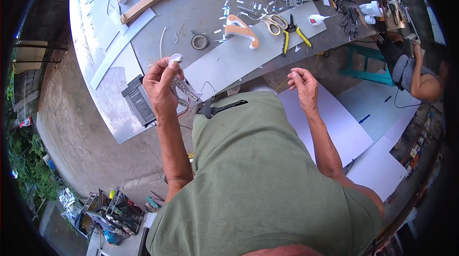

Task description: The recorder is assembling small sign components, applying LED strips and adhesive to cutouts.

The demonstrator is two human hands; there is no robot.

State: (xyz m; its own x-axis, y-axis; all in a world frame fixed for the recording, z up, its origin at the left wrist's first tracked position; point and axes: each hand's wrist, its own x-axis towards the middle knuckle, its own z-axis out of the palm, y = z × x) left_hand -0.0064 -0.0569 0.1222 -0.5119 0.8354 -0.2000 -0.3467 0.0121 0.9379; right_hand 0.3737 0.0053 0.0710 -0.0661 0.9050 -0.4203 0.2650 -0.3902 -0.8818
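My left hand [161, 86] is closed around a small white curved piece [177, 58], whose rounded end sticks up past the thumb and forefinger. Below that hand hangs a pale, partly clear piece [184, 92] with thin wires; whether it belongs to the held piece I cannot tell. A black and grey box [140, 100] with a label lies just left of this hand at the table's edge. My right hand [304, 88] is raised in front of the table, fingers curled and thumb pressed to forefinger. Whatever may be in that pinch is too small to make out.
On the metal table [177, 7] lie scissors [274, 24], yellow-handled wire strippers [292, 36], a tape roll [200, 42], an orange-and-white shaped piece [241, 31], a small white bottle [316, 19] and dark gloves [350, 20]. Another person [416, 74] sits at right beside a teal stool [366, 64].
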